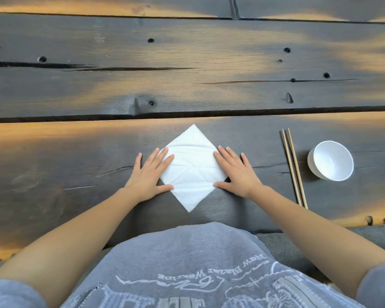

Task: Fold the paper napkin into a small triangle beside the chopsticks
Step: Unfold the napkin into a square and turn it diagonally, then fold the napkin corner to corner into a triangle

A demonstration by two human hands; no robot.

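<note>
Pressing the diamond-set napkin (192, 167) flat, the left hand (148, 174) and right hand (237, 172) are lying open-palmed, grasping nothing, and should be aligning opposite corners before creasing.

Counter (76, 152): dark, weathered wooden planks running left to right, with cracks, knots and small round holes. Warm orange light falls in patches across it.

A white napkin (192, 167) lies as a diamond on the dark wooden table (76, 152). The left hand (150, 175) and right hand (237, 172) press flat on its side corners. Chopsticks (293, 167) and a white bowl (330, 160) lie to the right.
</note>
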